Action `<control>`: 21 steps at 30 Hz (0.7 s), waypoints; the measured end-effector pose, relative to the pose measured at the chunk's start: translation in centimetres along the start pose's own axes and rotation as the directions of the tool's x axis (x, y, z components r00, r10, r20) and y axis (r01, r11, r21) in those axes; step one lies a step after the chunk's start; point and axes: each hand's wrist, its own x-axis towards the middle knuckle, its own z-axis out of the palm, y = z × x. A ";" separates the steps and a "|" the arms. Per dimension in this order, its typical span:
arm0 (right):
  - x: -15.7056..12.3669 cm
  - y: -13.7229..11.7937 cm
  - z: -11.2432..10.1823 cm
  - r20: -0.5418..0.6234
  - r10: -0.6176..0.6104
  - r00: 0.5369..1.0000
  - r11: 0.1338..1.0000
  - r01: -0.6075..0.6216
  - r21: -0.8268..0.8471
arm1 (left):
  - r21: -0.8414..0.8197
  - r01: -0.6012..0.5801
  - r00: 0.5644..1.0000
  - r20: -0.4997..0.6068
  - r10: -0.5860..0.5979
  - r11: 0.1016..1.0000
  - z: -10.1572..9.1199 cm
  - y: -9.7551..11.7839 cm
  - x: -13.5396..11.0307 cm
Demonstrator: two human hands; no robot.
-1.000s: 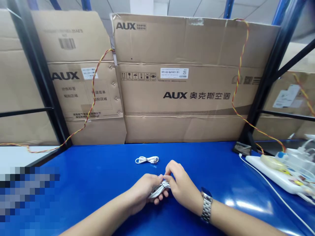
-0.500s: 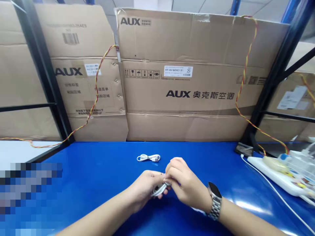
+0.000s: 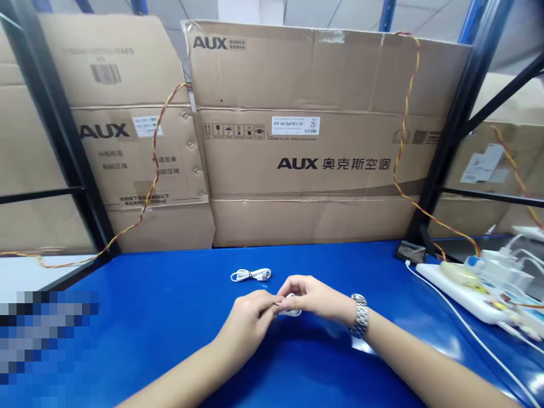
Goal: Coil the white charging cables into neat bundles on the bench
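Observation:
My left hand (image 3: 250, 317) is closed in a pinch, its fingertips meeting those of my right hand. Between them shows a short, thin black tie (image 3: 277, 304). My right hand (image 3: 314, 297), with a metal-banded watch on its wrist, is curled around a coiled white cable (image 3: 293, 311). Most of that coil is covered by the fingers. Just behind the hands, a second white USB cable (image 3: 250, 275) lies on the blue table (image 3: 170, 317), bundled with a black tie around its middle and its USB plug toward the right.
A white power strip (image 3: 454, 292) with plugged-in chargers stands at the right, a loose white cord (image 3: 463, 323) running forward from it. Cardboard boxes (image 3: 323, 221) line the back between black frame posts (image 3: 442, 147). A red-yellow twisted wire (image 3: 155, 164) hangs down the boxes.
My hands have turned and flattened: the coil, earlier visible below my left fingers, now shows beneath the right fingers. The watch face has rolled out of sight. The whole view has shifted slightly.

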 end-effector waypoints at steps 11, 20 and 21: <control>-0.2 0.8 0.7 -0.020 -0.027 0.999 0.948 0.019 -0.317 | -0.017 0.001 0.998 0.068 0.000 1.000 -0.3 -0.5 0.2; -0.9 0.7 1.3 0.068 -0.368 0.927 0.497 0.258 -0.828 | -0.423 0.504 0.837 0.455 -0.305 0.753 -1.2 -0.9 1.4; -0.9 0.8 1.3 0.097 -0.395 0.913 0.446 0.283 -0.849 | -0.457 0.532 0.819 0.491 -0.296 0.713 -1.4 -0.9 1.4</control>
